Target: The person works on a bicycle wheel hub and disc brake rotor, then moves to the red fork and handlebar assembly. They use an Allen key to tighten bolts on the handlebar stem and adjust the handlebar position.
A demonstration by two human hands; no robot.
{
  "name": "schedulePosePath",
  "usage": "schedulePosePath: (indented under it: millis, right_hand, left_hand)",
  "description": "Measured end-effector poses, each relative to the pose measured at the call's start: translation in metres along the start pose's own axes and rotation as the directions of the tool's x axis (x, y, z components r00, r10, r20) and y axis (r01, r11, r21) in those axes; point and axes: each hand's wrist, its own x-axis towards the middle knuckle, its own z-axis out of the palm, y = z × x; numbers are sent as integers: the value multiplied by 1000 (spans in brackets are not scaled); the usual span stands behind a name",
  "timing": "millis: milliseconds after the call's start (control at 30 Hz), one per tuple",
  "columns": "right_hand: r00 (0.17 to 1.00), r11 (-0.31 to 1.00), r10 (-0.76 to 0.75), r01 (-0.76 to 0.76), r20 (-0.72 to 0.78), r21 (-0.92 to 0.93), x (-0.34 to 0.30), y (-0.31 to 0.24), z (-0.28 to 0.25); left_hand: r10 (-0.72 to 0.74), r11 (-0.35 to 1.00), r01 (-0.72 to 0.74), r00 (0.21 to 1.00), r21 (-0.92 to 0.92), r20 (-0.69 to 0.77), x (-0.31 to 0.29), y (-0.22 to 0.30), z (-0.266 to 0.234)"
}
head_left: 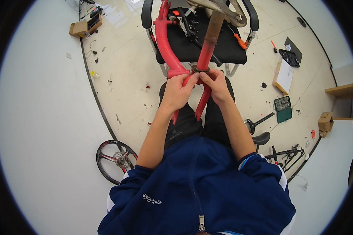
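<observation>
Between my knees stands a red bike fork [206, 58], its two legs pointing down toward me and its tube rising toward the chair. A dark bearing ring [200, 69] sits around the tube just above the fork's crown. My left hand [179, 92] is closed, its thumb and fingers pinching the ring's left side. On the other side my right hand [215, 85] pinches the ring's right edge. The fingertips partly hide the crown. Beside my left hand is the end of a red bike frame [166, 47], which leans on the chair.
The black chair [233, 55] ahead holds loose bike parts and an orange-handled screwdriver [240, 41]. A wheel [117, 161] lies at lower left. To the right are a saddle [261, 138], a green case [283, 109], a box [283, 77] and a black tool case [289, 58].
</observation>
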Motion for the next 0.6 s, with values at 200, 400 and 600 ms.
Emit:
schedulePosePath:
  millis: [200,400,600]
  right_hand:
    - [1000,1000,0,0,-27,16,-1,-4,7]
    - [1000,999,17,-17,-13,41,-1,-7,0]
    - [1000,998,-22,23,-21,51,-3,-11,4]
  left_hand:
    - [-30,998,32,999,53,-27,-2,7,-2]
    - [-122,989,123,992,-79,22,-4,3,0]
    - [-147,959,153,988,-240,40,-5,1,0]
